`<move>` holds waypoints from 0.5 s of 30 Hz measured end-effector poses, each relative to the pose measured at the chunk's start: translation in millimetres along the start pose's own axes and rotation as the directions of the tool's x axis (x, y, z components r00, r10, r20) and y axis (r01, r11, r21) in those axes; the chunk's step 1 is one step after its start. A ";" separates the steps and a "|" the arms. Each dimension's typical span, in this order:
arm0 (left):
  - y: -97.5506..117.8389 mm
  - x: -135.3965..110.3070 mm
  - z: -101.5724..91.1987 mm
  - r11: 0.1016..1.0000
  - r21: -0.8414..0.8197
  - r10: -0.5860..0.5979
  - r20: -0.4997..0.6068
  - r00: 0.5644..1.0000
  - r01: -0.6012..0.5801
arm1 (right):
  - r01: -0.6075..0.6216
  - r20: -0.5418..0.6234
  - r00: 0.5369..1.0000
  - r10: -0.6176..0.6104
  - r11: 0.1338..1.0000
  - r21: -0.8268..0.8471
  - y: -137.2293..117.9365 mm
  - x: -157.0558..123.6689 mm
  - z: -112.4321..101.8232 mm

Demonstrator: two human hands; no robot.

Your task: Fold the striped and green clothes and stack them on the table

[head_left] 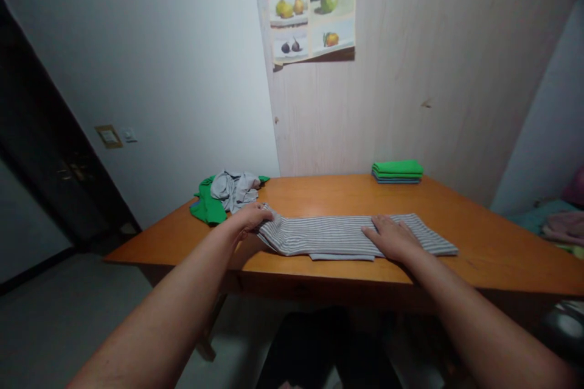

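A grey-and-white striped garment [328, 234], folded into a long strip, lies along the front of the wooden table [319, 194]. At its left end my left hand [252, 217] grips the cloth, which is lifted and bunched there. Toward the right end my right hand [393, 236] rests flat on the stripes with its fingers stretched out. A folded layer of the garment peeks out below the front edge of the strip.
Crumpled grey cloth [235, 189] and green cloth [208, 202] lie at the back left of the table. A folded stack of green and blue cloth [396, 171] sits at the back right. Fruit pictures [312, 24] hang on the wall behind.
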State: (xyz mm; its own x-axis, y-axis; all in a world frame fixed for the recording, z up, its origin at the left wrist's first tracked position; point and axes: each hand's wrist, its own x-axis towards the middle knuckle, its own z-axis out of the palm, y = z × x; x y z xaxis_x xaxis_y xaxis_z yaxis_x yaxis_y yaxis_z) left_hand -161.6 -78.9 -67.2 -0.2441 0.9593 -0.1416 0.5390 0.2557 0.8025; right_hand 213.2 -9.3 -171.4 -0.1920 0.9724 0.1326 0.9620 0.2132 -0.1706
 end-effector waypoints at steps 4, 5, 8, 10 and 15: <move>25.9 3.5 20.2 0.995 0.022 0.099 0.015 0.995 -0.100 | -0.006 0.002 1.000 0.006 1.000 -0.006 -1.0 -0.9 -1.1; 32.4 4.0 26.9 0.993 0.033 0.116 0.022 0.993 -0.116 | -0.009 0.003 1.000 0.009 1.000 -0.006 -1.3 -1.1 -1.4; 48.8 5.1 49.1 0.985 0.088 0.147 0.041 0.988 -0.150 | -0.017 0.005 1.000 0.017 1.000 0.001 -1.8 -1.3 -2.1; 55.9 6.0 64.9 0.978 0.132 0.157 0.048 0.986 -0.162 | -0.018 0.011 1.000 0.018 1.000 0.010 -2.0 -1.5 -2.7; 57.2 7.4 102.2 0.960 0.229 0.154 0.058 0.986 -0.163 | -0.016 0.023 1.000 0.016 1.000 0.017 -3.4 -2.9 -5.2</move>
State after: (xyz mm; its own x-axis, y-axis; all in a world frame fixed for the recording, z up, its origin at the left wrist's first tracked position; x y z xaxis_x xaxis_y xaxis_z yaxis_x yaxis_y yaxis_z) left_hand -50.1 -44.9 -81.5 -0.1110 0.9926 -0.0502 0.7415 0.1164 0.6608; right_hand 211.5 -13.4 -166.2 -0.1810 0.9776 0.1075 0.9615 0.1989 -0.1894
